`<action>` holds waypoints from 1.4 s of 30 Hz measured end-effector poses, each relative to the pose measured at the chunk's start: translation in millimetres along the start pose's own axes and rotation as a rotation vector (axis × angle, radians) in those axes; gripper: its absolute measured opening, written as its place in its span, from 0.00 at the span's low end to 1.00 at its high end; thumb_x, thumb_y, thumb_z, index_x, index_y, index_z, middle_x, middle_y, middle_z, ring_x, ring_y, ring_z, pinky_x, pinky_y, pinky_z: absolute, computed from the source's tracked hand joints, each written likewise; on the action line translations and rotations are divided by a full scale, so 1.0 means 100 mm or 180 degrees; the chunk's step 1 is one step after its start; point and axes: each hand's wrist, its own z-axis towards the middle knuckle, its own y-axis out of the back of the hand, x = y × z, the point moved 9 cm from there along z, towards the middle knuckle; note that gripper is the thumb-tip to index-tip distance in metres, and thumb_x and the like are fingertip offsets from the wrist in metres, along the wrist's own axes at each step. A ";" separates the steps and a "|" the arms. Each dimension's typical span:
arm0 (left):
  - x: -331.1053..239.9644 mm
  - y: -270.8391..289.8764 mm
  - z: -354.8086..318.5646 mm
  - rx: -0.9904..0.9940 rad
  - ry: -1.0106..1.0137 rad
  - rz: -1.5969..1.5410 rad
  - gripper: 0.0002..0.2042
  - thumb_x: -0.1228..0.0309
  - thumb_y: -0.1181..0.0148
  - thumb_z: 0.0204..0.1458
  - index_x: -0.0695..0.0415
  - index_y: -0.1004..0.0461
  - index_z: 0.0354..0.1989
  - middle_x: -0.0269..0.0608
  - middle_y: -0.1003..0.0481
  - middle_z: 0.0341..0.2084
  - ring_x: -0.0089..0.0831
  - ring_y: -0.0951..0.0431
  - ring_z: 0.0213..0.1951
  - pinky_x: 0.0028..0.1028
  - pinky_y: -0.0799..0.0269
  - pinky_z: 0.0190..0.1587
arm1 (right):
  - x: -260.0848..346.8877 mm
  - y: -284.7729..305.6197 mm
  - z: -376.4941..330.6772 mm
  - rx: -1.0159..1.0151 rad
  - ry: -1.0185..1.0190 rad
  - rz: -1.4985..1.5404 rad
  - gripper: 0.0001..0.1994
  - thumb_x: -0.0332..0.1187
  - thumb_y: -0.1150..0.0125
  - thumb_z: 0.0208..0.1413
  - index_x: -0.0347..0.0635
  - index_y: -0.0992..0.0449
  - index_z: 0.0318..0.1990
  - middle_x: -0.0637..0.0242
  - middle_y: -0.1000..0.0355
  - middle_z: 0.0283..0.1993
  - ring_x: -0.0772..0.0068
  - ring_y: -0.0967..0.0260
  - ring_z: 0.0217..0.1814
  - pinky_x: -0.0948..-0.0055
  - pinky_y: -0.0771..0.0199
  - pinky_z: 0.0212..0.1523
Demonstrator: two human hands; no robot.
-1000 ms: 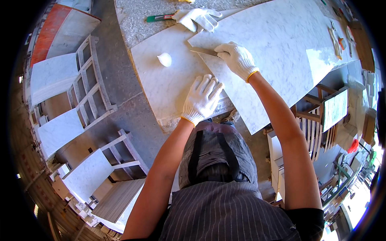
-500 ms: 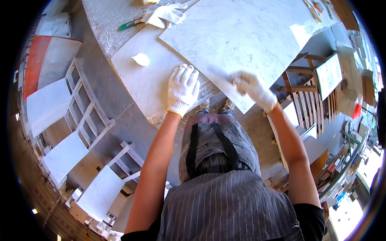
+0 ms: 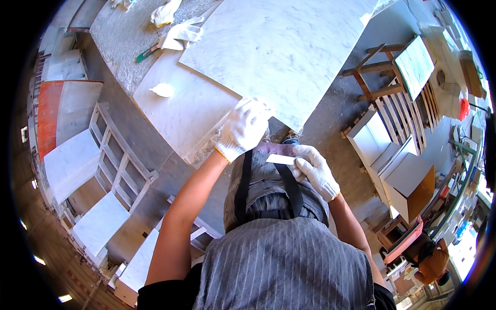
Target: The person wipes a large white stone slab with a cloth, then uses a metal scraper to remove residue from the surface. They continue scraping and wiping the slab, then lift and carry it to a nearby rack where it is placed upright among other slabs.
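My left hand (image 3: pixel 244 126), in a white knit glove, lies over the near left edge of a large white marble slab (image 3: pixel 281 57); its fingers are partly blurred but look laid out on the surface. Close in front of my lap, my gloved right hand (image 3: pixel 316 173) is shut on a small flat white scraper (image 3: pixel 280 159), its blade pointing left. The large slab overlaps another pale slab (image 3: pixel 188 98) beneath it. On that lower slab, left of my left hand, sits a small white rounded object (image 3: pixel 163 90).
White gloves (image 3: pixel 181 35) and a green-handled tool (image 3: pixel 146 53) lie on the rough worktop (image 3: pixel 121 39) at far left. Racks with white slabs (image 3: pixel 72 160) stand left. At right are a wooden stand (image 3: pixel 385 93), pallet slats (image 3: pixel 400 121), boxes (image 3: pixel 413 188) and another person (image 3: pixel 433 264).
My right hand has drawn back from the slab toward my lap with the scraper. My left hand has moved onto the large slab's edge. The view has shifted, showing another person at lower right.
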 end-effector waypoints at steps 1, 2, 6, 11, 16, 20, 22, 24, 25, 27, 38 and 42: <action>-0.07 -0.03 0.14 0.0136 -0.0015 0.0053 0.20 0.67 0.39 0.52 0.51 0.26 0.55 0.41 0.28 0.53 0.42 0.31 0.59 0.46 0.40 0.66 | 0.05 0.00 -0.03 0.0009 0.0074 0.0081 0.14 0.31 0.45 0.66 0.39 0.32 0.57 0.66 0.27 0.39 0.79 0.30 0.34 0.79 0.27 0.32; -0.13 -0.10 0.24 0.0271 -0.0027 0.0109 0.21 0.65 0.39 0.53 0.50 0.26 0.56 0.41 0.29 0.55 0.42 0.32 0.60 0.47 0.42 0.67 | 0.08 0.00 -0.05 0.0021 0.0147 0.0159 0.15 0.30 0.45 0.66 0.39 0.32 0.58 0.65 0.28 0.39 0.79 0.30 0.34 0.79 0.27 0.32; -0.26 -0.28 0.43 0.0842 0.0217 0.0337 0.22 0.62 0.41 0.53 0.50 0.27 0.58 0.45 0.30 0.58 0.46 0.38 0.65 0.52 0.51 0.70 | 0.01 0.04 -0.13 0.0183 0.0042 0.0752 0.20 0.31 0.40 0.63 0.37 0.32 0.61 0.66 0.28 0.39 0.78 0.31 0.36 0.79 0.29 0.34; -0.60 -0.25 0.09 0.2022 0.0490 -0.1232 0.11 0.61 0.43 0.54 0.51 0.19 0.39 0.44 0.20 0.39 0.44 0.22 0.46 0.43 0.29 0.49 | -0.06 0.16 -0.22 0.0198 0.0169 0.1231 0.23 0.34 0.35 0.60 0.33 0.31 0.60 0.68 0.28 0.40 0.79 0.31 0.37 0.80 0.29 0.35; -0.42 -0.11 -0.28 0.1720 0.1701 -0.1225 0.16 0.53 0.41 0.56 0.53 0.18 0.30 0.48 0.20 0.26 0.47 0.20 0.31 0.42 0.26 0.34 | -0.05 0.23 -0.24 -0.0130 0.0199 0.0811 0.14 0.31 0.41 0.63 0.33 0.27 0.53 0.68 0.27 0.37 0.81 0.32 0.35 0.80 0.30 0.35; -0.60 -0.09 -0.15 0.0969 0.2254 -0.3040 0.10 0.65 0.35 0.55 0.59 0.20 0.38 0.41 0.18 0.30 0.30 0.17 0.32 0.30 0.23 0.36 | -0.07 0.22 -0.16 -0.0217 0.0138 0.0506 0.11 0.33 0.43 0.64 0.37 0.26 0.50 0.69 0.27 0.36 0.80 0.32 0.33 0.78 0.29 0.35; -0.61 -0.23 -0.24 0.1152 0.2385 -0.3248 0.12 0.71 0.34 0.54 0.60 0.23 0.46 0.39 0.19 0.37 0.24 0.20 0.39 0.27 0.24 0.41 | 0.02 0.16 -0.11 -0.0225 0.0290 0.0104 0.10 0.32 0.43 0.65 0.36 0.25 0.48 0.69 0.27 0.35 0.82 0.34 0.32 0.80 0.31 0.33; -0.66 -0.34 -0.27 0.1159 0.2821 -0.3742 0.15 0.69 0.35 0.56 0.58 0.26 0.50 0.39 0.22 0.44 0.26 0.22 0.45 0.30 0.25 0.46 | 0.07 0.10 -0.08 -0.0208 0.0271 0.0015 0.09 0.30 0.43 0.65 0.36 0.24 0.48 0.71 0.29 0.34 0.83 0.35 0.31 0.82 0.33 0.31; -0.64 -0.29 -0.22 0.1076 0.2915 -0.3434 0.11 0.70 0.35 0.56 0.59 0.24 0.46 0.41 0.21 0.43 0.26 0.21 0.45 0.29 0.25 0.46 | 0.10 0.07 -0.06 -0.0201 0.0253 0.0039 0.08 0.31 0.40 0.63 0.36 0.24 0.44 0.71 0.29 0.33 0.84 0.35 0.31 0.82 0.33 0.31; -0.66 -0.21 -0.13 0.1010 0.2815 -0.3135 0.10 0.70 0.36 0.56 0.59 0.23 0.44 0.42 0.20 0.41 0.26 0.21 0.43 0.27 0.25 0.46 | 0.09 0.07 -0.03 -0.0317 0.0220 -0.0340 0.09 0.32 0.37 0.60 0.36 0.24 0.42 0.71 0.28 0.32 0.83 0.34 0.33 0.80 0.31 0.34; -0.48 0.15 0.18 0.0927 0.2424 -0.2730 0.09 0.71 0.34 0.55 0.62 0.21 0.41 0.41 0.19 0.34 0.24 0.19 0.35 0.25 0.24 0.39 | 0.71 -0.04 -0.08 -0.0007 0.0996 -0.1686 0.23 0.32 0.37 0.58 0.38 0.31 0.60 0.57 0.26 0.50 0.69 0.26 0.50 0.69 0.26 0.51; -0.50 0.07 0.35 0.1040 0.2538 -0.2967 0.09 0.70 0.32 0.54 0.61 0.19 0.40 0.42 0.19 0.33 0.26 0.20 0.35 0.27 0.26 0.39 | 0.89 -0.10 -0.03 0.0115 0.0984 -0.1794 0.14 0.32 0.40 0.59 0.34 0.23 0.50 0.54 0.23 0.41 0.64 0.24 0.47 0.69 0.27 0.49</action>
